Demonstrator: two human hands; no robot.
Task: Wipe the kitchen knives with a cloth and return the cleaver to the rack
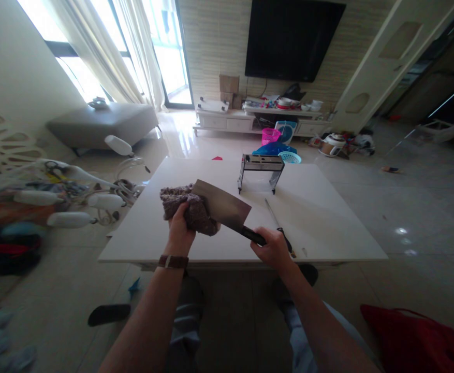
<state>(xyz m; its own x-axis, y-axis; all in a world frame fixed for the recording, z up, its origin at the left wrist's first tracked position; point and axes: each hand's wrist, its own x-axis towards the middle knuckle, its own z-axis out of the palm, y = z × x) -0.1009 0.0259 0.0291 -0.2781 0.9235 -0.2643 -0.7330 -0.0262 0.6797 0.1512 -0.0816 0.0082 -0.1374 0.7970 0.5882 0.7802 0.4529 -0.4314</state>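
My right hand [271,247] is wrapped round the black handle of a cleaver [224,205], its broad blade pointing left above the table. In my left hand [180,228] is a folded greyish-brown cloth [196,213], gripped with the thumb on top. The cloth lies against the far left end of the blade and covers part of its edge. Both are held over the white table [141,241]. Beyond my right hand, a slim knife [273,215] with a dark handle rests on the tabletop, its handle partly hidden by that hand.
A metal-framed device [261,161] stands at the table's far side. Behind it are a blue plastic bag [271,148] and a light-blue basket [290,157]. White lamp arms [94,201] crowd the left side. A red bag [416,339] lies at lower right.
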